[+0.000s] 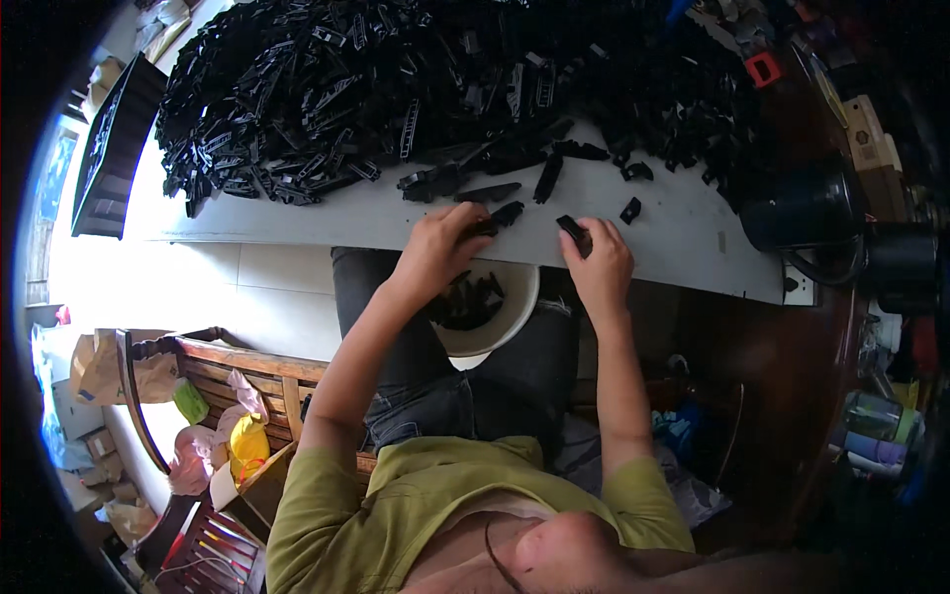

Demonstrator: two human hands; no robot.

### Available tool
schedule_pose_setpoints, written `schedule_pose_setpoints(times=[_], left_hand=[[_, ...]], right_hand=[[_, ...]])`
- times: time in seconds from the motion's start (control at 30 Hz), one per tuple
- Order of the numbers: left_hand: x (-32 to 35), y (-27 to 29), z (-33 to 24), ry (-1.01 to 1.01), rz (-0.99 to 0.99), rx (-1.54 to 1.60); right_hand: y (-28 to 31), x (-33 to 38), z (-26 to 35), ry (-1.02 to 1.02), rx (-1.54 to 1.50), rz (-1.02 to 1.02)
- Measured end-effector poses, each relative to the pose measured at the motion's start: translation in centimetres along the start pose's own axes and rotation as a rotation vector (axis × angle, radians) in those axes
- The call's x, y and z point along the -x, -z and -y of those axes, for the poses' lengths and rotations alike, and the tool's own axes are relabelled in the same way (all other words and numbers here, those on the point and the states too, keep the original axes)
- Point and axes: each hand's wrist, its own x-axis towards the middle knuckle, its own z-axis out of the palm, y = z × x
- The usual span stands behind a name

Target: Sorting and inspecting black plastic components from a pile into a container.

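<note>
At the front edge of the white table (336, 220), my left hand (435, 245) is closed with its fingers curled over a black plastic part (480, 229), mostly hidden by them. Just beyond those fingertips another black part (508, 214) lies on the tabletop. To the right, my right hand (601, 262) pinches a short black plastic part (571, 229) between thumb and fingers. Below the table edge, between my knees, a white bucket (485, 343) holds several black parts (467, 302). My left hand is over its far left rim.
A large heap of black plastic parts (346, 89) covers the back of the table, with loose ones in front. A black crate (117, 148) stands at the left end. On the right are black cylindrical containers (800, 213) and a power strip (798, 286). A wooden bench (287, 381) is at lower left.
</note>
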Motion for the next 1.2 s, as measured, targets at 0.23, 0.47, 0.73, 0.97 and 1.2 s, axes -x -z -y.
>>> schedule_pose_setpoints(times=[0.23,0.47,0.73,0.97,1.2], left_hand=[[-1.1,0.0,0.1,-0.327,0.053,-0.197],[-1.1,-0.1,1.0,-0.385,0.111,-0.223],[-1.1,-0.6,0.7,-0.409,0.081,-0.237],[-1.4,0.7,-0.1,-0.361,-0.061,-0.377],[-4.2,-0.6,-1.2,-0.257,-0.030,-0.508]], right_hand=[[-0.6,-1.1,1.2,0.103,-0.407,0.211],[0.4,-1.3,-0.1,0.257,-0.380,0.265],[-1.3,-0.6,1.7,0.230,-0.348,0.178],[2.6,-2.4,-3.5,-0.219,0.158,-0.049],[0.6,-2.9,-4.9,-0.176,0.210,0.063]])
